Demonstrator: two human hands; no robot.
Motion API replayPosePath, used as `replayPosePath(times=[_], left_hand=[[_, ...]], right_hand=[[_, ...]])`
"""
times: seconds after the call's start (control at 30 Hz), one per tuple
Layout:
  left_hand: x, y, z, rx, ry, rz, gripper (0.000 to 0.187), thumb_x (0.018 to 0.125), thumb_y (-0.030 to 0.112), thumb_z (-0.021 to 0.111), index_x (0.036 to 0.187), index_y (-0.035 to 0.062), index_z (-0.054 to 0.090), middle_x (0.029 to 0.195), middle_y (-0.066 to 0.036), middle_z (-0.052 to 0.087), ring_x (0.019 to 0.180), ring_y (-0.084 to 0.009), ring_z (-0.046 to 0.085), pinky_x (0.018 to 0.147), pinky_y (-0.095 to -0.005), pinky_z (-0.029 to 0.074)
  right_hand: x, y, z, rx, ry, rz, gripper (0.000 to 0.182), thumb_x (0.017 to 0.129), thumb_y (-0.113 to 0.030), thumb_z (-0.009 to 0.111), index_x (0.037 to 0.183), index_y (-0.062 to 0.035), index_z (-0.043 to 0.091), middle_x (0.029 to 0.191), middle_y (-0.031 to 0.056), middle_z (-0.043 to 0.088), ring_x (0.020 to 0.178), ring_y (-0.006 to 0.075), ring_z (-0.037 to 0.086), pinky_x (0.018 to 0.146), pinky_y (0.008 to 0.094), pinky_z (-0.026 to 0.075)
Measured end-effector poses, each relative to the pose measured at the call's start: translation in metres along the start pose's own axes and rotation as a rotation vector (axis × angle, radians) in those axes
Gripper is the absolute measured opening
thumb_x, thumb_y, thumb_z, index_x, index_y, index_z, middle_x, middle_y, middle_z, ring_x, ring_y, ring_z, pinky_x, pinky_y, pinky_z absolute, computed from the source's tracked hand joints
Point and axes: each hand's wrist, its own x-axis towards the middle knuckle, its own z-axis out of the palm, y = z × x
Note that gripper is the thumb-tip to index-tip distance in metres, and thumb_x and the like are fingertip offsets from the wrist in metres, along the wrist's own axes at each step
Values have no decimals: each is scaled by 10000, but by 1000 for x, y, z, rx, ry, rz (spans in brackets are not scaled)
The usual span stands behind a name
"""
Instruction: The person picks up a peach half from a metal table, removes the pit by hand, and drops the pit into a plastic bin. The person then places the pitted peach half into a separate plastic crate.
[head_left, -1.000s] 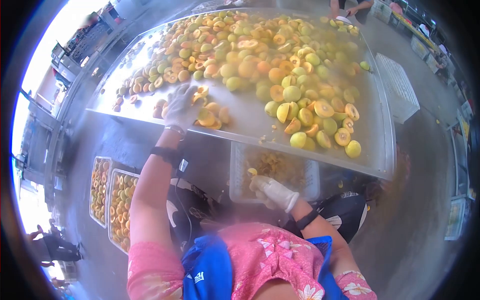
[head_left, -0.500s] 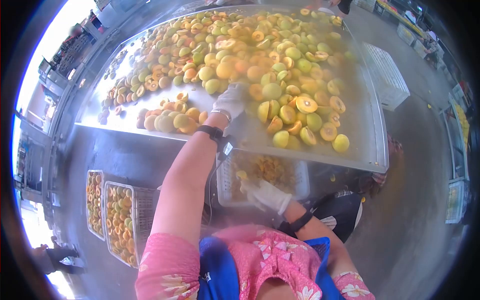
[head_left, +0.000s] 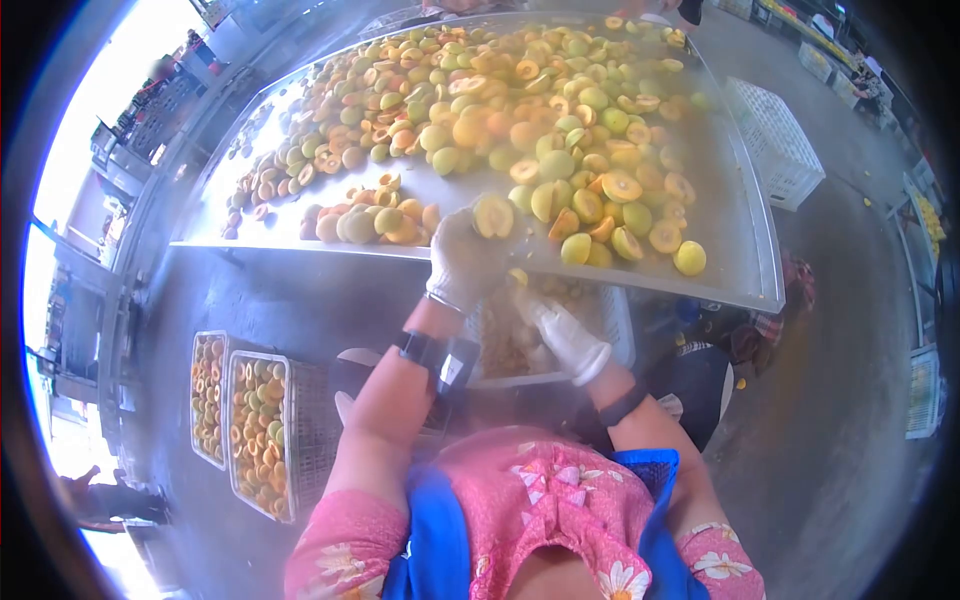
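My left hand [head_left: 463,262], in a white glove, is closed around a halved peach [head_left: 493,215] at the near edge of the metal table [head_left: 400,258]. The peach's cut face shows. Lower and to the right, my gloved right hand [head_left: 568,338] is over a white crate [head_left: 622,325]. Its fingers are drawn together. A small yellow piece [head_left: 518,277] shows just beyond its fingertips; blur hides what it is and what the hand grips. Peach pieces [head_left: 505,340] lie in the crate.
Many halved peaches [head_left: 560,170] are heaped across the table, with a smaller pile [head_left: 365,222] near its left front edge. Two crates of peach halves [head_left: 260,430] stand on the floor at left. A white crate [head_left: 775,145] stands beyond the table's right side.
My left hand has drawn back from the heap to the table's near edge with a halved peach. My right hand has risen and moved slightly right, closer to the left.
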Motion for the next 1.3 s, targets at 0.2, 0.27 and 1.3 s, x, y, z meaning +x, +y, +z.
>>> replayPosePath(times=[0.2, 0.27, 1.3], left_hand=[[-33, 47, 16, -1229, 213, -491, 389, 1012, 344, 458, 1232, 31, 527, 1168, -167, 603, 1083, -316, 598, 964, -472, 510], [-41, 44, 19, -1351, 199, -460, 383, 1012, 354, 465, 1242, 57, 535, 1155, -143, 617, 1055, -292, 609, 937, -457, 518], [-60, 72, 35, -831, 398, -363, 406, 1024, 402, 479, 1016, 18, 610, 926, -122, 661, 795, -218, 629, 738, -347, 544]], right_hand=[[0, -16, 17, 46, 114, 68, 367, 1022, -465, 458, 987, -114, 559, 617, -27, 504, 377, 83, 407, 333, 234, 297], [4, -4, 17, -102, 233, -92, 334, 1026, -434, 468, 981, -114, 550, 623, -20, 519, 386, 91, 438, 336, 248, 334], [-1, 4, 28, -400, 265, -261, 493, 1018, -430, 485, 1189, 18, 598, 1031, 232, 670, 901, 356, 631, 818, 403, 488]])
